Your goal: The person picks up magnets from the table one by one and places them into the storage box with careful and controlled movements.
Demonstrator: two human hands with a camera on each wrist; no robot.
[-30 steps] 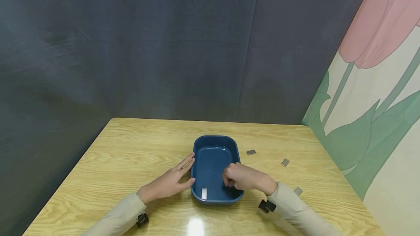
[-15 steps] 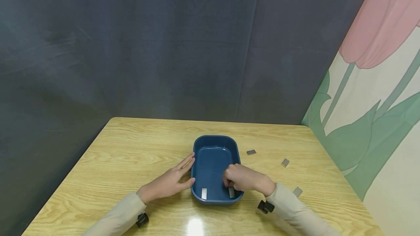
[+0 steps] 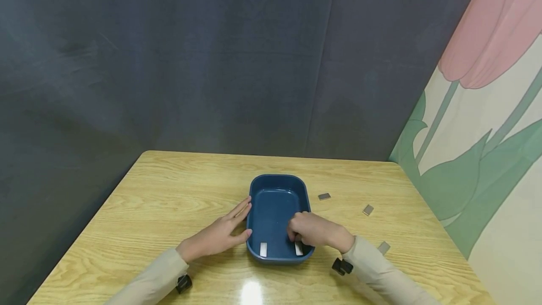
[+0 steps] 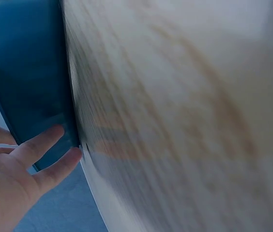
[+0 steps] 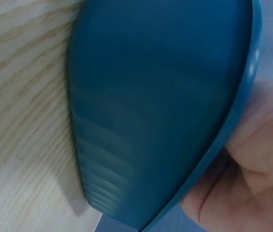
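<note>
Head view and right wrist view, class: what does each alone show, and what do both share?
Head view only: the left hand, two pale rectangular pieces inside the blue rounded rectangular tray, three small grey rectangular pieces on the wood-grain table, and a pink tulip mural.
Right wrist view only: pale bands across the tray's outer wall.
Both: tray, table and right hand.

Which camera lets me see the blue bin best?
The head view, because it looks down into the blue bin, showing its inside and most of its rim. The left and right wrist views each show only part of its outside and rim, cut off by the picture's edge.
</note>
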